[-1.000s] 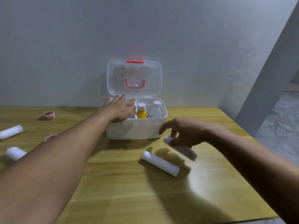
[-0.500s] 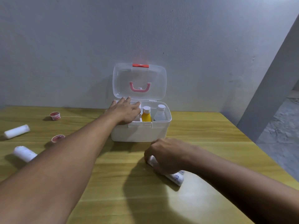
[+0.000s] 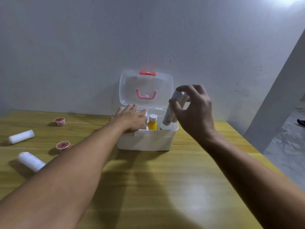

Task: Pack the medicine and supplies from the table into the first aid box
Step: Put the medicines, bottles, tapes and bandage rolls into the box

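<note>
A white first aid box (image 3: 145, 142) stands open against the wall, its clear lid (image 3: 146, 89) upright with a pink handle. Inside stands a yellow bottle (image 3: 152, 125) with a white cap. My right hand (image 3: 193, 111) grips white bandage rolls (image 3: 173, 111) held nearly upright, their lower ends over the box's right side. My left hand (image 3: 132, 119) lies flat on the box's left rim, fingers spread. Two more white rolls (image 3: 21, 136) (image 3: 31, 161) lie on the table at far left, with two small red-lidded jars (image 3: 60, 121) (image 3: 63, 145) near them.
The yellow wooden table (image 3: 148, 187) runs to an edge on the right, beyond which is grey floor. A grey wall stands right behind the box. A slanted grey pillar (image 3: 280, 96) rises at the right.
My right hand picked the rolls off the table in front of the box and lifted them up over the box's right side. The left hand stayed on the rim.
</note>
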`<state>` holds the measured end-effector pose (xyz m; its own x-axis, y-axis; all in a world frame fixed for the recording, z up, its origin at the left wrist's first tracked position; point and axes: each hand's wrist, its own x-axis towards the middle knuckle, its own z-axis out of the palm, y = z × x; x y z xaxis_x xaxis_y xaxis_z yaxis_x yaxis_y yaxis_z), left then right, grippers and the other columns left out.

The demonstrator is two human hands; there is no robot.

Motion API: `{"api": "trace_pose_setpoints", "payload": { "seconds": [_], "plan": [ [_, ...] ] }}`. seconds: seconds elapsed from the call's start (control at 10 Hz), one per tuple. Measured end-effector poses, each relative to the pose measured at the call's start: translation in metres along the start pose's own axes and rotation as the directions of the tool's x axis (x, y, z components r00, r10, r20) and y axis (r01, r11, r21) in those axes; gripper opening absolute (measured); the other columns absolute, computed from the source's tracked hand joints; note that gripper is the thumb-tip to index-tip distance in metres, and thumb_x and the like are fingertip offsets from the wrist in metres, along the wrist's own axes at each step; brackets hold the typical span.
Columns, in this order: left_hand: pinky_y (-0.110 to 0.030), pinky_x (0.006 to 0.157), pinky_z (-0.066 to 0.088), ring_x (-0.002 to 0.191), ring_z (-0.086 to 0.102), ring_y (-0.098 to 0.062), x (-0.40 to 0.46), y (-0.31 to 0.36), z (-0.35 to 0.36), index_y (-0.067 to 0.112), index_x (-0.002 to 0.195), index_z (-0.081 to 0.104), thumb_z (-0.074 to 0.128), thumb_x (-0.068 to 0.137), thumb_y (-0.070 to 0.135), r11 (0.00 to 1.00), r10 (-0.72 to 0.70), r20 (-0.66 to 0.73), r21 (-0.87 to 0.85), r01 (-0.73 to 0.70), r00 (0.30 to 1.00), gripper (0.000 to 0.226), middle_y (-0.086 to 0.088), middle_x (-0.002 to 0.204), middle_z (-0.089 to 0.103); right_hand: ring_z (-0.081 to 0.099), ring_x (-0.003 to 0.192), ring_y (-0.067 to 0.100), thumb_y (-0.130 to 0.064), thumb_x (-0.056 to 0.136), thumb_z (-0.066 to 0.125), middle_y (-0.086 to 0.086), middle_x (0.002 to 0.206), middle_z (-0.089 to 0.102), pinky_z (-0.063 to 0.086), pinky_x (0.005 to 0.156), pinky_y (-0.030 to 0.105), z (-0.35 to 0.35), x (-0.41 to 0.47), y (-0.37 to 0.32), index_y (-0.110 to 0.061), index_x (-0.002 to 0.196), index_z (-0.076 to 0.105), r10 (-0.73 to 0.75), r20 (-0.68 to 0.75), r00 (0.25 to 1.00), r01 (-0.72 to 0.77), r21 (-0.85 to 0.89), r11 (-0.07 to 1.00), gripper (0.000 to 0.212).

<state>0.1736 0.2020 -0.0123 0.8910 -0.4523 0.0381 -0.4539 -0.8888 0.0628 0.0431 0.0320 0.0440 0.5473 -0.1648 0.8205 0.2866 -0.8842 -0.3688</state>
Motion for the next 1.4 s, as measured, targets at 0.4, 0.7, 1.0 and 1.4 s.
{"api": "trace_pose_setpoints", "payload": {
  "seconds": [0.4,0.7,1.0,1.4],
  "plan": [
    [-0.050,0.118,-0.002,0.151,-0.005,-0.025,-0.004,0.002,-0.001,0.037,0.152,0.010,0.013,0.098,0.047,0.999,-0.011,-0.014,-0.036,0.010,1.000,0.054,-0.007,0.164,-0.002,0.060,0.059,0.030,-0.028,0.080,0.075,0.016,0.104,0.056,0.053,0.043,0.037,0.036,-0.042,0.017,-0.007,0.094,0.064,-0.159,0.109,0.981,0.179,-0.205,0.962,0.027],
    [-0.049,0.119,-0.002,0.151,-0.005,-0.025,-0.007,0.002,-0.002,0.037,0.151,0.011,0.013,0.099,0.047,0.999,-0.011,-0.025,-0.053,0.009,1.000,0.054,-0.006,0.164,-0.001,0.063,0.079,0.029,-0.031,0.086,0.055,0.002,0.092,0.070,0.045,0.081,0.040,0.038,-0.067,0.027,-0.020,0.089,0.072,-0.077,0.172,0.982,0.123,-0.279,0.952,0.021],
    [-0.049,0.120,-0.002,0.151,-0.004,-0.024,-0.005,0.001,0.000,0.037,0.152,0.012,0.012,0.099,0.046,0.997,-0.001,-0.026,-0.071,-0.001,1.000,0.054,-0.005,0.164,0.000,0.060,0.102,0.028,-0.026,0.087,0.039,0.012,0.118,0.062,0.050,0.087,0.044,0.046,-0.007,0.030,-0.013,0.118,0.060,0.273,0.230,0.934,-0.282,0.008,0.959,0.040],
    [-0.028,0.089,0.039,0.121,0.055,-0.029,-0.030,-0.001,-0.020,0.009,0.115,0.063,0.039,0.099,0.025,0.786,-0.208,-0.482,-0.601,-0.148,0.851,0.034,-0.013,0.128,0.061,0.054,0.117,0.033,-0.047,0.100,0.030,0.019,0.131,0.057,0.044,0.100,0.052,0.078,0.002,0.030,-0.003,0.131,0.052,0.371,0.528,0.764,-0.480,0.081,0.873,0.058]
  ]
}}
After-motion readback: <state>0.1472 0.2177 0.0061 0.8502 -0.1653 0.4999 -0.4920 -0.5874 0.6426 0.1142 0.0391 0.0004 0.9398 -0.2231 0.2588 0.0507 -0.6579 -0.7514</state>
